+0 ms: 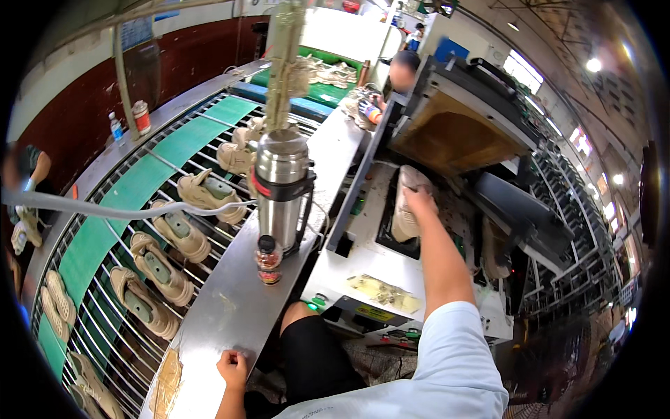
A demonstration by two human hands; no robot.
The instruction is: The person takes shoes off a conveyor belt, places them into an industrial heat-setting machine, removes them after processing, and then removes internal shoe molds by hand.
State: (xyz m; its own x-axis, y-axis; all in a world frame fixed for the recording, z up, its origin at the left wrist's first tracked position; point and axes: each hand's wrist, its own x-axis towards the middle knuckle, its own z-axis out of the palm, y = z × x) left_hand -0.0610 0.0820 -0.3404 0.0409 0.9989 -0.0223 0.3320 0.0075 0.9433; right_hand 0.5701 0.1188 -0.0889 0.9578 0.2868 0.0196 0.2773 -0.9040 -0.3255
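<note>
My right arm reaches forward into a white press machine, where my right hand is closed over a beige shoe. The shoe sits on a black pad on the machine bed, toe pointing away from me. Above and beyond it a raised press lid with a brown underside stands tilted up. My left hand is loosely curled at the edge of the metal ledge, with nothing visible in it. Another shoe sits in the machine's right bay, partly hidden.
Left of the ledge, a roller conveyor with a green belt carries several beige shoes. A steel thermos and a small bottle stand on the ledge. A grey hose crosses the conveyor. Co-workers are at far left and beyond the press.
</note>
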